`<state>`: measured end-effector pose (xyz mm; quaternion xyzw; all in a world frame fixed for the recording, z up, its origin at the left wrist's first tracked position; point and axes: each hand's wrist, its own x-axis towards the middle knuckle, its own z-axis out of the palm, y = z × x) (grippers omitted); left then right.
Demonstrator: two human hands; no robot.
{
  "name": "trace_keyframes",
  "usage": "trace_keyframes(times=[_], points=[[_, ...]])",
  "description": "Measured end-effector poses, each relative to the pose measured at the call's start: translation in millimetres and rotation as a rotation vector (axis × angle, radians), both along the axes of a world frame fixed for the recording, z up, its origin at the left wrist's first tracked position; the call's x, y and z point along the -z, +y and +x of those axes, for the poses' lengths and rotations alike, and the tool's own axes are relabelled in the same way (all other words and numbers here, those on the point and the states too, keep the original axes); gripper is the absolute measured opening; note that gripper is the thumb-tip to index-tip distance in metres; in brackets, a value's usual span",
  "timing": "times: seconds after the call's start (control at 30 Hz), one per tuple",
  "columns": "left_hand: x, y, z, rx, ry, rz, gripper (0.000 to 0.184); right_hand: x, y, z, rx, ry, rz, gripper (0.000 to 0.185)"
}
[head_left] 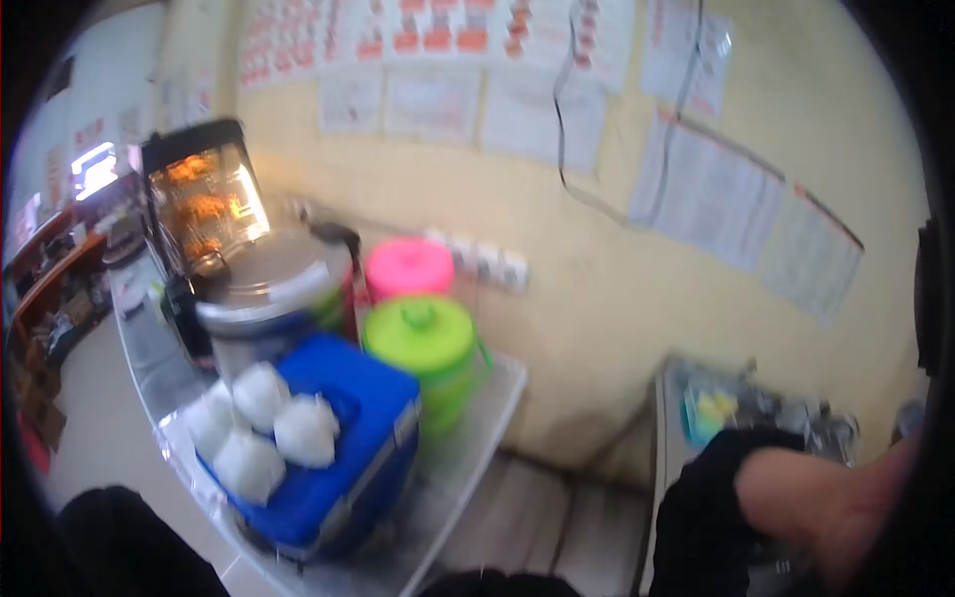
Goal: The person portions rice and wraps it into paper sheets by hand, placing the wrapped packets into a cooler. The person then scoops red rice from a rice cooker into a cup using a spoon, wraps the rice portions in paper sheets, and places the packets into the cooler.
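Right hand [854, 505]: low at the right edge, bare skin past a black sleeve [701, 493], blurred and part cut off. I can't make out my fingers, so can't tell whether that grip is apart, together or clamped on something. Left hand: out of view, grip state unknown.

Nearest things to my right hand: the teal container [693, 416] with yellow pieces in it, and some metal ware [834, 434] beside it, both on the side bench [668, 423]. My arm overlaps that bench in view; contact, can't tell.

Step in hand: no clear grasp or placement showing, so I'd log it as unclear, arm over by the side bench. For the move, my judgement: picking anything out of that clutter calls for a clear sight of my fingers and a careful approach, so the neighbouring pieces don't get knocked.

Rest, quick: main bench [505, 390] carries a blue cooler box [373, 398], lid down, with four white bundles [261, 438] grouped on top. Behind the box, a big lidded pot [284, 274]; beside it, a green lidded bucket [423, 343], with a pink lidded container [408, 267] behind that. Lit display cabinet [204, 194] past the pot, orange food inside. Printed sheets [542, 114] and a loose black cable [560, 129] on the wall.
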<state>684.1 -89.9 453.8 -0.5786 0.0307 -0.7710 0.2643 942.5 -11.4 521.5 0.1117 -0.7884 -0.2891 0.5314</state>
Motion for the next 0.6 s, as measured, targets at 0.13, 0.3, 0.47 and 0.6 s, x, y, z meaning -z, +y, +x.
trace_keyframes(times=[0.13, 0.3, 0.47, 0.6], points=[[8, 27, -9, -0.184, -0.014, -0.061, 0.048, -14, 70, -8, -0.134, -0.006, -0.101, 0.058], [19, 51, -11, -0.444, -0.006, -0.141, 0.045, -8, 165, -34, -0.327, -0.150, -0.404, 0.061], [41, 62, -3, -0.789, 0.009, -0.183, 0.041, 131, 314, -166, 0.017, -0.565, -0.760, 0.068], [62, 72, 25, -1.188, -0.074, -0.235, 0.039, 260, 405, -255, 0.025, -0.852, -0.698, 0.063]])
